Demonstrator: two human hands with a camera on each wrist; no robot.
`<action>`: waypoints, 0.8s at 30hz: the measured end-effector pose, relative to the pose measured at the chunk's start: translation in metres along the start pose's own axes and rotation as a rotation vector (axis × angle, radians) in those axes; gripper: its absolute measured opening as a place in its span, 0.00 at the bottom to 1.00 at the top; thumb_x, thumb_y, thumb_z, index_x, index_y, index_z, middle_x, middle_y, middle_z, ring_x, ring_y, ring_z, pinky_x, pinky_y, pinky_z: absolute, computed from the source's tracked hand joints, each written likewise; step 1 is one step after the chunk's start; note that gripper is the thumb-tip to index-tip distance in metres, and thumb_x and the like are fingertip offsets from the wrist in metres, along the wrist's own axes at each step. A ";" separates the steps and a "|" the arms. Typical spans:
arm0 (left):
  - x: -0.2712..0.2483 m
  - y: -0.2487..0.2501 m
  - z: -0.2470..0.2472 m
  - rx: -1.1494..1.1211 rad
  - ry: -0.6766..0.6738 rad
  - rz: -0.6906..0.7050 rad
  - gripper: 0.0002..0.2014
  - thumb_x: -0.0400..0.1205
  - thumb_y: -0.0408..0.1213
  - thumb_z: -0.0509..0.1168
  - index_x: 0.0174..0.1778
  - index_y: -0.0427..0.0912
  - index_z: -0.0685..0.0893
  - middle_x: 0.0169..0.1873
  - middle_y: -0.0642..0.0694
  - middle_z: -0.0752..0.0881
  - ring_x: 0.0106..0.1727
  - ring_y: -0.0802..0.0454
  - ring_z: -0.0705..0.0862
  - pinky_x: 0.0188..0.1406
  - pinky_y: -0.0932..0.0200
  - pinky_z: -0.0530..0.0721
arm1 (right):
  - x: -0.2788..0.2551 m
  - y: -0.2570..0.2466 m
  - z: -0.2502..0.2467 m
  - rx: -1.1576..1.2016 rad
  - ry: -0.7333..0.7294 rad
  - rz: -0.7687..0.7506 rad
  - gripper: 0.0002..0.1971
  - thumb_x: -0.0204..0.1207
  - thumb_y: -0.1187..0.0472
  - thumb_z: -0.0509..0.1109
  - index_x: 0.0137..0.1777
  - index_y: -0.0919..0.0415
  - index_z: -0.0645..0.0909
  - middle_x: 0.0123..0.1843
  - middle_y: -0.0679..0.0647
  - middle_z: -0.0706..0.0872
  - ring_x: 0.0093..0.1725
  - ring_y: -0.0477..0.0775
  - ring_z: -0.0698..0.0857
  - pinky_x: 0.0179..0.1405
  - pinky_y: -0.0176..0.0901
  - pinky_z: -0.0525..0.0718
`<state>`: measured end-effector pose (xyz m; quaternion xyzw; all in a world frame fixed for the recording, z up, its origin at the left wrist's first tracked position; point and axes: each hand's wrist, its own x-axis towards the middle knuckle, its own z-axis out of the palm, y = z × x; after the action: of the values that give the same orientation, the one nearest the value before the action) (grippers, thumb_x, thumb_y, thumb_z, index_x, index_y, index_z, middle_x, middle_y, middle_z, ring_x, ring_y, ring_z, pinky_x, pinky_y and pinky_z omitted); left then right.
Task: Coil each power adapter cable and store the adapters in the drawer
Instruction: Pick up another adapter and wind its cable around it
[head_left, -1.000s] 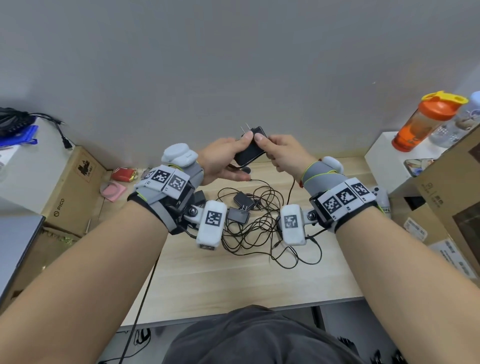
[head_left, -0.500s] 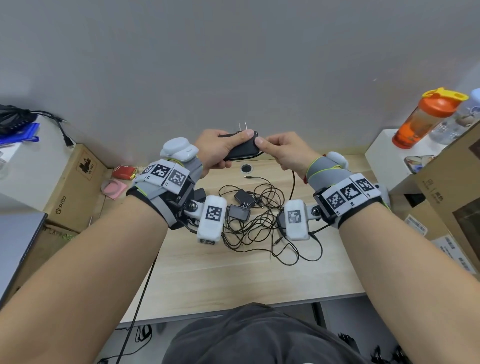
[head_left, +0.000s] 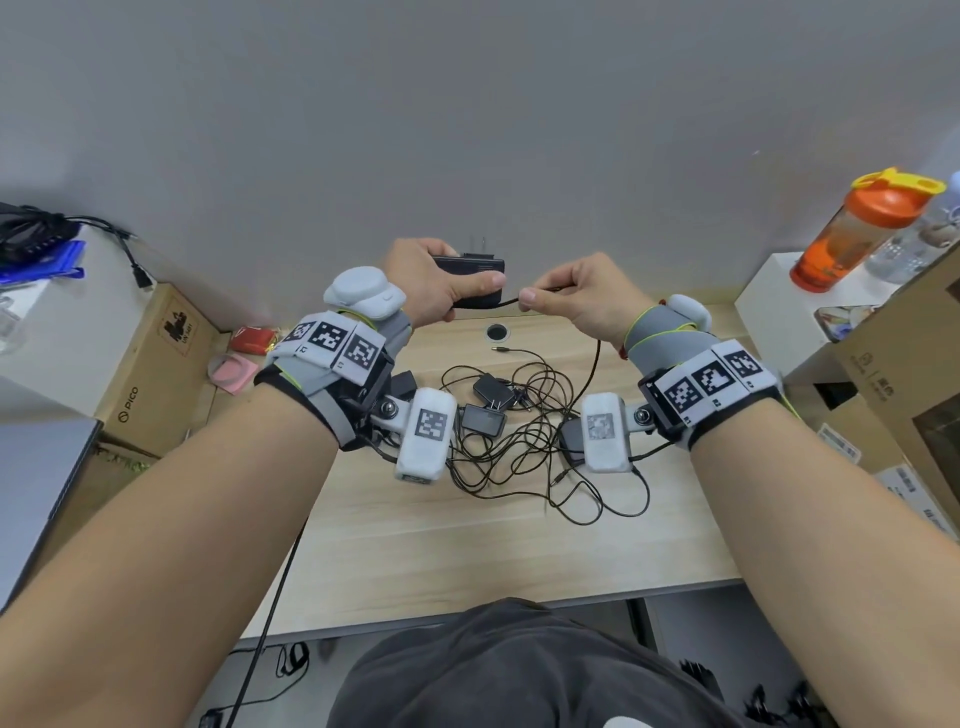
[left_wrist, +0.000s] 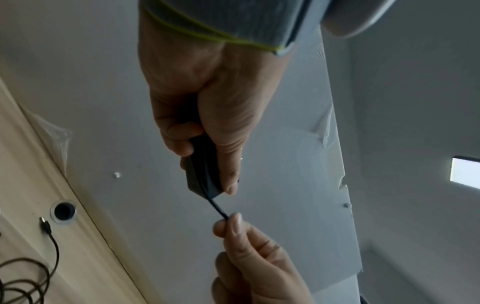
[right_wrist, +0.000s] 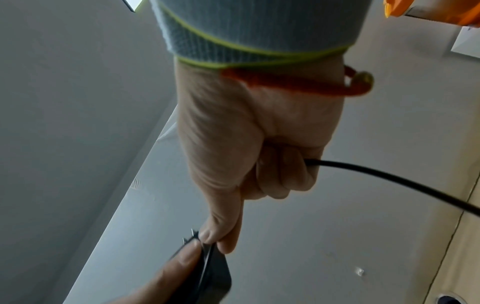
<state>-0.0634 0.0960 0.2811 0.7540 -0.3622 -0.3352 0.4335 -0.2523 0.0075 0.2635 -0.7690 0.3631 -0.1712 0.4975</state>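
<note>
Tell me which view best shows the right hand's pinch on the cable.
Left wrist view: the right hand pinches the cable just off the adapter, unobstructed. The head view shows the same pinch smaller. The right wrist view shows the pinch from behind the hand, with cable trailing from the fist.

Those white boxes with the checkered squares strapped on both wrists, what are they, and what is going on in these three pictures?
No robot here: a person wears cameras. The white boxes are wrist cameras; the wide picture comes from a head camera, the other two look along each hand. The left hand grips a black power adapter, prongs up. The right hand pinches its cable beside the adapter. On the wooden desk lie more adapters in tangled cables. An orange bottle stands to the right.
</note>
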 end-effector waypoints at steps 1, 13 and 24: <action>0.001 -0.001 -0.001 0.036 0.004 0.003 0.25 0.61 0.51 0.86 0.44 0.41 0.85 0.42 0.44 0.89 0.28 0.50 0.84 0.26 0.60 0.82 | 0.001 0.000 -0.001 0.004 0.010 0.005 0.07 0.78 0.56 0.75 0.43 0.58 0.90 0.25 0.39 0.86 0.31 0.31 0.82 0.41 0.24 0.75; -0.010 0.003 0.005 0.385 -0.141 0.069 0.24 0.62 0.60 0.83 0.43 0.50 0.86 0.34 0.52 0.90 0.24 0.53 0.84 0.28 0.61 0.81 | 0.010 -0.024 -0.007 -0.033 0.109 -0.053 0.08 0.74 0.53 0.78 0.36 0.52 0.85 0.33 0.61 0.81 0.31 0.50 0.71 0.31 0.35 0.70; -0.019 0.007 0.012 0.167 -0.281 0.135 0.22 0.58 0.53 0.85 0.37 0.45 0.85 0.30 0.47 0.89 0.25 0.49 0.81 0.27 0.55 0.81 | 0.010 -0.013 -0.002 0.011 0.136 -0.058 0.10 0.81 0.58 0.71 0.45 0.65 0.86 0.17 0.39 0.74 0.18 0.37 0.68 0.22 0.22 0.65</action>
<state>-0.0850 0.1043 0.2863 0.7070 -0.4956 -0.3762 0.3361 -0.2416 0.0021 0.2749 -0.7630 0.3725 -0.2396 0.4708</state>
